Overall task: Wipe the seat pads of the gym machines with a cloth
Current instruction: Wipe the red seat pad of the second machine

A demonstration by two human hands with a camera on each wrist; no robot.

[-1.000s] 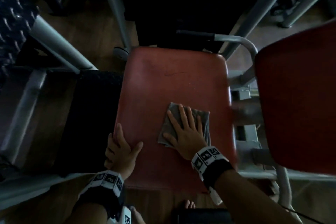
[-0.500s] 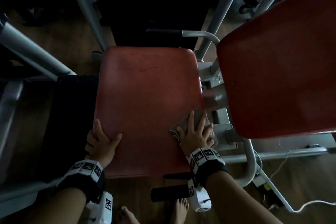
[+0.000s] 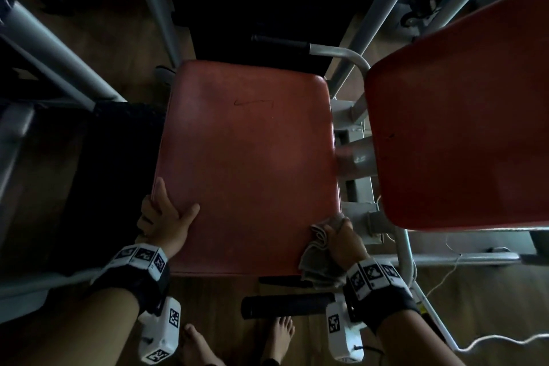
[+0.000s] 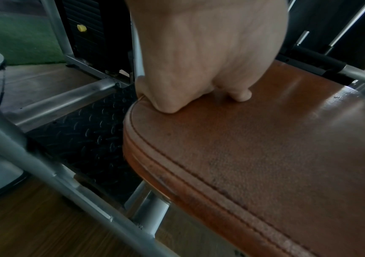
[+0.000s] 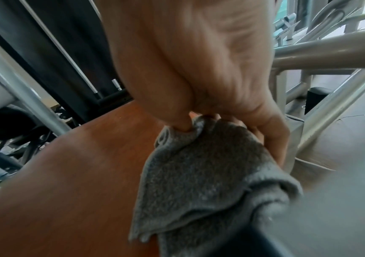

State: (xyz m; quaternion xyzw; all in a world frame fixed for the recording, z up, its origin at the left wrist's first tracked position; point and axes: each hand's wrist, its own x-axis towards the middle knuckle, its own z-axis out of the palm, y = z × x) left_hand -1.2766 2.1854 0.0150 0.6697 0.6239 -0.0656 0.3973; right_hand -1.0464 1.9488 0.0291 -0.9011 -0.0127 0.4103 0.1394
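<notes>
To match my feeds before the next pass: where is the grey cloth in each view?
Head: grey cloth at lower right, bunched in the right hand at the near right corner of the seat pad.
Left wrist: not in it; only the left hand holding the pad's edge.
Right wrist: grey cloth at centre, hanging from the right hand.
Shared landmark: the red seat pad.

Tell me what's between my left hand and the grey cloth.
Nothing: in the head view, only bare red vinyl seat pad separates the left hand from the grey terry cloth.
</notes>
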